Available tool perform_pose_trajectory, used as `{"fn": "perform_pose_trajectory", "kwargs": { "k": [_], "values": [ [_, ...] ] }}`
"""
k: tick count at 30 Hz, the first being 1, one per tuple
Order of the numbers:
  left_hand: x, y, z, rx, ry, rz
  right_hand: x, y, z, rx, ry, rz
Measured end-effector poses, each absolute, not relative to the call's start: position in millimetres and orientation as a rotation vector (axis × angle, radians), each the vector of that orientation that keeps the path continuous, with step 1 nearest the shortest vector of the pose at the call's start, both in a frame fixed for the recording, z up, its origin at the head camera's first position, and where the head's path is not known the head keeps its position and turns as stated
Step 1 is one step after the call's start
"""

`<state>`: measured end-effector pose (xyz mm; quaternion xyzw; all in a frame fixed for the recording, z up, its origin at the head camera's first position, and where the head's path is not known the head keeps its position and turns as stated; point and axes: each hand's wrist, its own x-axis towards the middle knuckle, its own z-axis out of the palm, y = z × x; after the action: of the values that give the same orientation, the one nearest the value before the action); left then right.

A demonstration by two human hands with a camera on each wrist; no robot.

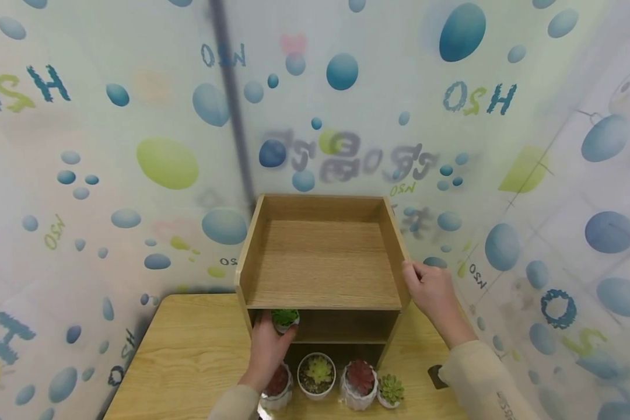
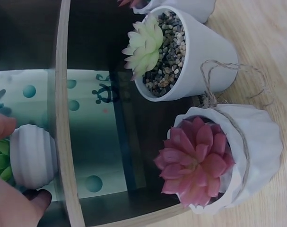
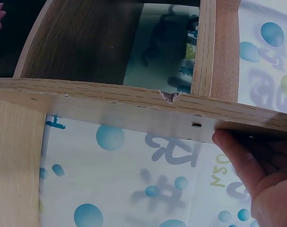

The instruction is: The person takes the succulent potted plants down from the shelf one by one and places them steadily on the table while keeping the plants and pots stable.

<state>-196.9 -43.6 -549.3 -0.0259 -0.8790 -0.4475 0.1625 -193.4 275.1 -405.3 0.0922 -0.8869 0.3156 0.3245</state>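
Note:
My left hand (image 1: 268, 347) pinches a small potted succulent (image 1: 285, 317) inside the left end of the shelf unit's middle compartment. In the left wrist view the white ribbed pot (image 2: 33, 156) stands close to the compartment's floor board (image 2: 65, 118), with my thumb and fingers about it and green leaves partly hidden. My right hand (image 1: 433, 294) grips the right side panel (image 1: 398, 251) of the wooden shelf unit (image 1: 325, 262) near its upper front. In the right wrist view its fingertips (image 3: 221, 136) are against the panel's outer face.
In front of the unit stand potted succulents: a dark red one (image 1: 276, 382) partly behind my left arm, a pale green one (image 1: 317, 370), another red one (image 1: 360, 379) and a small green one (image 1: 391, 389). A dark flat object (image 1: 437, 377) lies on the wooden table (image 1: 194, 344). Patterned curtains (image 1: 136, 233) surround it.

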Motion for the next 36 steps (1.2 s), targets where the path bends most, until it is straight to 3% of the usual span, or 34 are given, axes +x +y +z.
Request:
{"fn": "perform_pose_trajectory", "kwargs": {
  "k": [36],
  "values": [
    [-193.2,-47.1,-548.1,-0.051,-2.542,-1.358,-194.2,276.2,-407.4,0.241,-2.322,0.805]
  ]
}}
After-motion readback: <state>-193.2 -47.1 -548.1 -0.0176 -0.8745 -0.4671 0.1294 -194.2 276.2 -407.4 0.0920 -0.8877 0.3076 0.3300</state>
